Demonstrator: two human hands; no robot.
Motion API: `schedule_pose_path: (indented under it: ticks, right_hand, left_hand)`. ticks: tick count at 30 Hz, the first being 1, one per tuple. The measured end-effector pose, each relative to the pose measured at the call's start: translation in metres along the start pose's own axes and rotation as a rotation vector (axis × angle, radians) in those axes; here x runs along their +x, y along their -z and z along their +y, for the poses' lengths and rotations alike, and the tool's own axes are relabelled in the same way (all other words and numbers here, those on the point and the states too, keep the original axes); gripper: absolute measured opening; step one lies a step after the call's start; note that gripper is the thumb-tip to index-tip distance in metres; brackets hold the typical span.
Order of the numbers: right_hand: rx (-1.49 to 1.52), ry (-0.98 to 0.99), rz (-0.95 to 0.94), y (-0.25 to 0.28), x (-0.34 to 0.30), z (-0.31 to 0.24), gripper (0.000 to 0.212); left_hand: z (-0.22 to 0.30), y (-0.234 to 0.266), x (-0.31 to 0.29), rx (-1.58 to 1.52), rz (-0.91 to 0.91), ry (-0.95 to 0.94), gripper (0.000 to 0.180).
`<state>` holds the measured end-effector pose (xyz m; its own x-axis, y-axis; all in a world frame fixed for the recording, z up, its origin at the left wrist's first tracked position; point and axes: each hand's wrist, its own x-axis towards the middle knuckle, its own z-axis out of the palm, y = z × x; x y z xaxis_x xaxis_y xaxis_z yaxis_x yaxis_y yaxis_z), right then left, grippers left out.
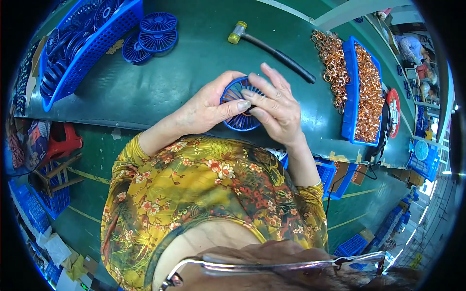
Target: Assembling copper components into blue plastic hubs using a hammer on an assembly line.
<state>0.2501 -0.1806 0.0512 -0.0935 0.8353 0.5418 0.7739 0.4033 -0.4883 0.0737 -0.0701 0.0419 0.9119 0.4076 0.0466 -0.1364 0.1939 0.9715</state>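
Near the front edge of the green table, my left hand (208, 104) grips a round blue plastic grille with radial spokes (241, 120) from its left side, thumb over the top. My right hand (279, 104) bends over the grille from the right. Its index finger and thumb come together near the dark centre, and the other fingers stick up. Whatever lies between those two fingertips is hidden. Farther off lies a hammer (264, 46) with a yellow head and black handle.
A blue basket (99, 53) full of similar grilles stands at the left, with more grilles (158, 41) stacked beside it. At the right are a blue tray (348, 92) of copper-coloured rings, a loose ring pile (331, 65) and a red round object (393, 114). A red stool (65, 143) stands below left.
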Motion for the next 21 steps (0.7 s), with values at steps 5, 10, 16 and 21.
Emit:
schedule_pose_path:
  ticks: [5, 10, 16, 21]
  right_hand:
    - [-0.051, -0.469, 0.300, 0.030, -0.007, 0.053, 0.024]
    - [-1.121, -0.852, 0.188, 0.074, -0.037, 0.140, 0.029]
    - [-0.952, -0.666, 0.255, 0.085, -0.069, 0.165, 0.023]
    - [-0.288, -0.883, 0.257, 0.080, -0.074, 0.148, 0.028]
  left_hand:
    - [-0.023, -0.013, 0.020, 0.720, 0.181, -0.458, 0.042]
    - [-0.044, -0.015, 0.029, 1.201, 0.087, -0.477, 0.045]
    - [-0.033, 0.003, 0.029, 1.218, 0.061, -0.525, 0.045]
    - [0.006, 0.090, 0.049, 1.559, 0.710, -0.670, 0.039]
